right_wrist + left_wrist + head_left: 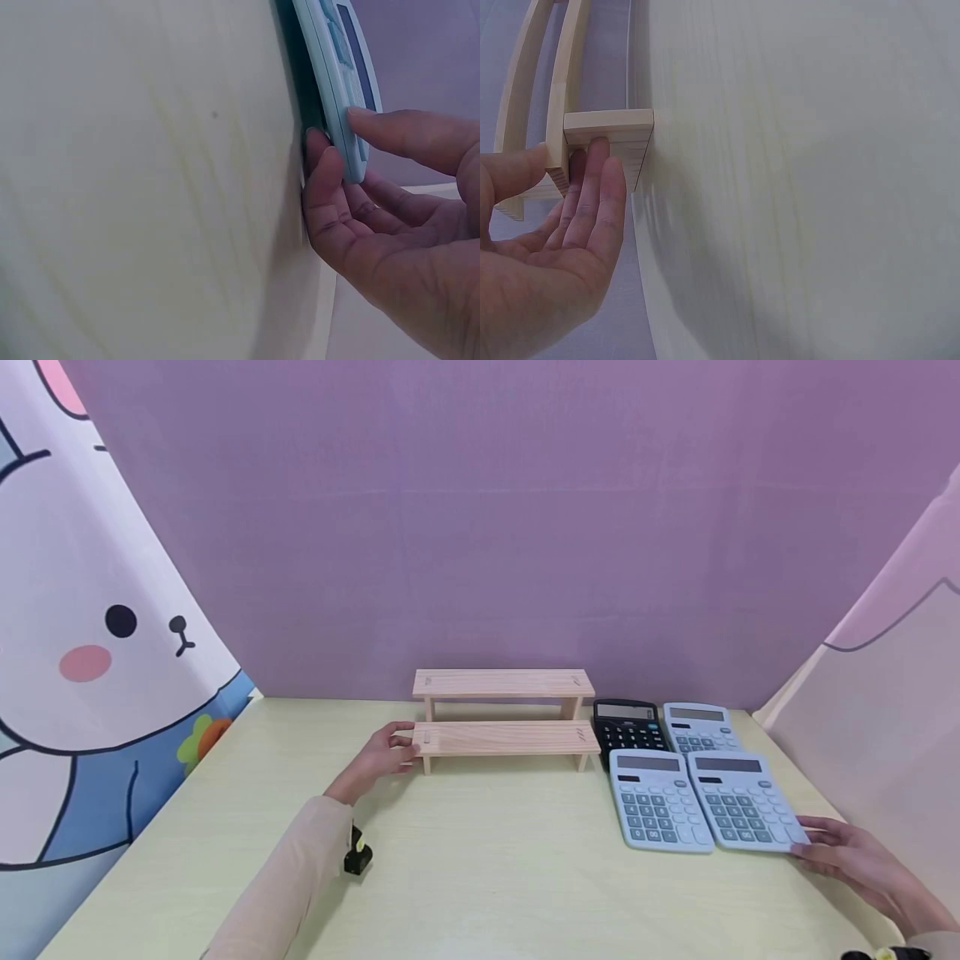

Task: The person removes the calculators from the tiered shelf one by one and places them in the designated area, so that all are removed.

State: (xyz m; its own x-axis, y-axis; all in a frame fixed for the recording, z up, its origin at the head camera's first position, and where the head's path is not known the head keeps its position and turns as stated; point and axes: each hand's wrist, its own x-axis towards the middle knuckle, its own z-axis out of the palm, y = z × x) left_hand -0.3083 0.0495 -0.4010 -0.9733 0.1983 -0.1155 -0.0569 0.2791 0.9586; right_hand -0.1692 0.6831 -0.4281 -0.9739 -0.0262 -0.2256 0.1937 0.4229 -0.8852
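Note:
A two-tier wooden stand (502, 739) sits at the back middle of the table. My left hand (377, 757) grips the left end of its lower shelf; in the left wrist view the thumb lies on the board's outer side and the fingers curl beneath it. At the right, my right hand (851, 862) pinches the near right corner of a light-blue calculator (742, 802). Thumb above and fingertips below show in the right wrist view, where that calculator's edge (337, 97) stands tilted slightly off the tabletop.
Beside the held calculator lies another light-blue one (660, 802). Behind them are a black calculator (628, 727), partly covered, and a third light-blue one (701, 727). Purple cloth (480, 527) hangs behind the table (480, 877); a cartoon-printed cloth (97, 710) hangs left.

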